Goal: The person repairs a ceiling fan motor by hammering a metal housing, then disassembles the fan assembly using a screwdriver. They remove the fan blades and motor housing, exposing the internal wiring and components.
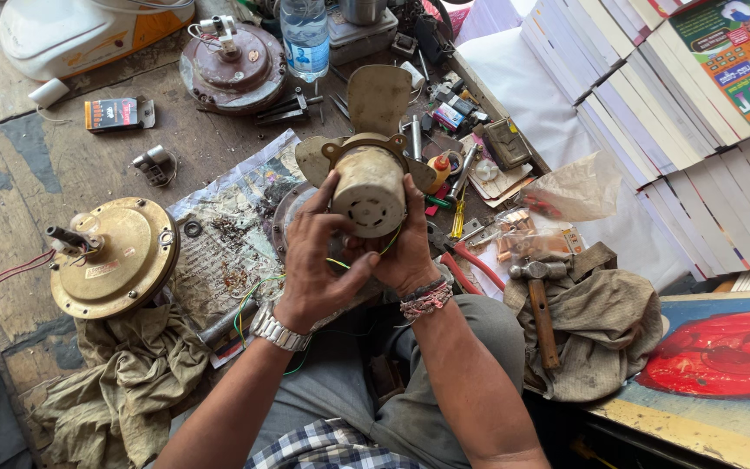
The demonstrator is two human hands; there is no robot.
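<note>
- Hands at work over a cluttered wooden bench (36, 165) — both are wrapped around a small cream fan motor (369, 191) with dull blades, held up above the person's lap near the middle of the bench's near edge.
- Left hand (316, 260), wristwatch below it, is clamped on the motor's left side, thumb reaching across its underside.
- Right hand (408, 252), with a beaded wristband, grips the motor's right side, fingers closed on the casing.
- Thin green and yellow wires (253, 300) trail from the motor down past the left wrist.
- Brass-coloured ceiling-fan motor (119, 256) lies toward the bench's left edge, on a soiled rag (123, 391).
- Hammer (540, 300) rests on another cloth at the right — beside stacked books (653, 104).
- Water bottle (304, 35) stands at the far edge.
</note>
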